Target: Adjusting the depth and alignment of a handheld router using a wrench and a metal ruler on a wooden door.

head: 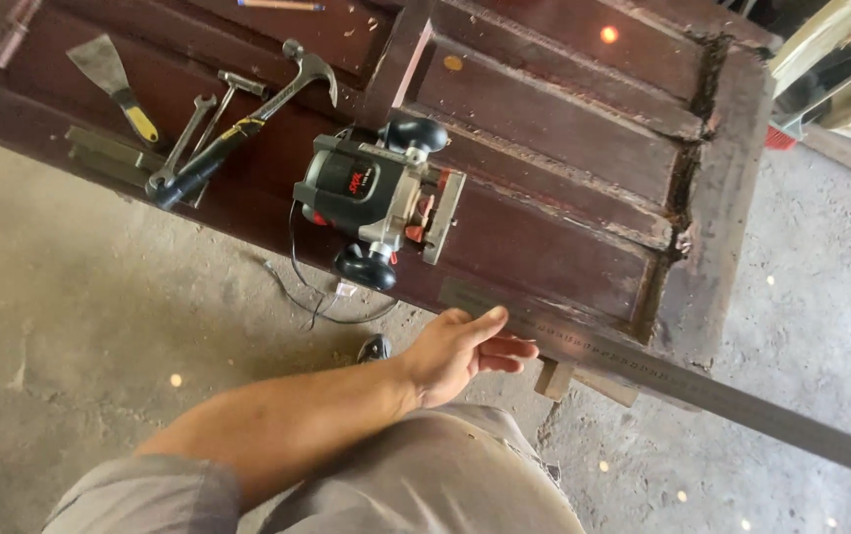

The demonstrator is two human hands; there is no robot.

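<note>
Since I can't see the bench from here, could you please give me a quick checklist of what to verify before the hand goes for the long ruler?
1. Left hand open and free: ok, it holds nothing, fingers extended toward the long grey metal ruler.
2. Ruler supported: not ok, its far end juts past the edge of the dark red wooden door.
3. Grey and black power router at rest: ok, lying on its side on the door, untouched.
4. Router's black cord out of the way: not ok, it hangs off the door edge near the hand.
5. Claw hammer clear of the hand: ok.
6. Right hand: cannot tell, out of view.
</note>
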